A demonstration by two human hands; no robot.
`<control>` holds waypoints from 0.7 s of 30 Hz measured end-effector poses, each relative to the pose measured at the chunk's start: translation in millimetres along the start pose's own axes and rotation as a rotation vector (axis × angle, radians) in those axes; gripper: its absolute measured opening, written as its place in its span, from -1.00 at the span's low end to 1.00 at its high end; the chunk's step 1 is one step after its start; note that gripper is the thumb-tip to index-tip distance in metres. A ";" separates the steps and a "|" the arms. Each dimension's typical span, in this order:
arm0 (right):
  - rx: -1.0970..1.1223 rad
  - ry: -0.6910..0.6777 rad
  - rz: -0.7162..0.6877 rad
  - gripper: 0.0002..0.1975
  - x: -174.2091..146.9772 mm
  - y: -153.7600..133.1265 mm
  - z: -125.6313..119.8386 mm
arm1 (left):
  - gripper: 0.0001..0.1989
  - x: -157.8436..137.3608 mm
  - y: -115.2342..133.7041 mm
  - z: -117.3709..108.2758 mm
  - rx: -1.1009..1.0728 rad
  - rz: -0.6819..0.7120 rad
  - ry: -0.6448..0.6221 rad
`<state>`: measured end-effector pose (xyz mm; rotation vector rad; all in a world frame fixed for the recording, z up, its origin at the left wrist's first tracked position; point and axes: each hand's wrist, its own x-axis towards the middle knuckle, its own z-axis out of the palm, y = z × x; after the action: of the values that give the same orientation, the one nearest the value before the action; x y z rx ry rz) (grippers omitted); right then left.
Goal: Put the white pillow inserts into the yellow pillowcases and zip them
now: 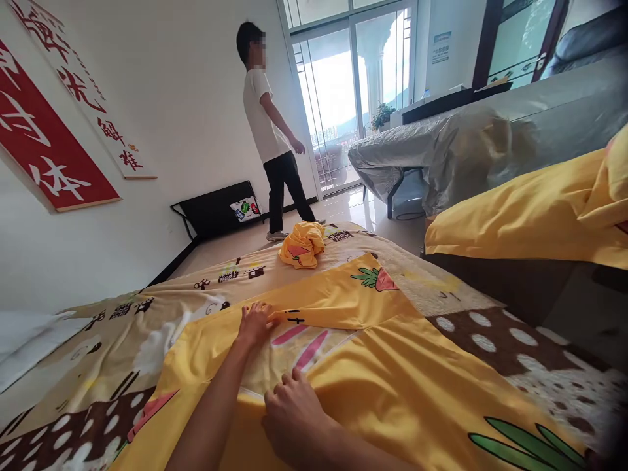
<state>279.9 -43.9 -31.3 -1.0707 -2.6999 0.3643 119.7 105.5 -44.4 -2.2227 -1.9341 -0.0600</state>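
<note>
Both hands, left hand [255,322] and right hand [289,409], press the yellow cover [392,379].

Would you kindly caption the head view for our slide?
Left hand and right hand flat on yellow cover; a person stands beyond.

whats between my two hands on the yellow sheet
In the head view, only yellow sheet with pink stripes lies between the left hand and right hand.

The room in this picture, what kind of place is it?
Probably a home living room or bedroom: a patterned bed sheet lies spread under the yellow cover, a covered sofa stands near glass balcony doors.
</note>
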 end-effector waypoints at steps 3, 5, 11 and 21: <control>0.014 0.113 0.009 -0.75 -0.4 3.9 -1.5 | -0.48 -9.4 -16.5 -7.6 -0.010 -0.026 -0.005; 0.029 0.154 0.023 -0.75 -1.2 5.8 -3.6 | -0.45 -21.8 -33.5 -12.3 -0.006 -0.091 0.004; 0.066 0.163 0.039 -0.67 1.2 5.8 -0.1 | -0.54 -96.1 -131.8 -20.6 0.005 -0.417 -0.019; -0.030 0.524 -0.249 -0.76 15.2 62.7 97.6 | -0.50 -355.8 -335.4 -25.2 -0.244 -1.213 0.162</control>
<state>281.3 -3.6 -141.2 -0.6981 -2.3262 -0.0058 -260.0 -203.5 -35.6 -0.7636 -2.9168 -0.6261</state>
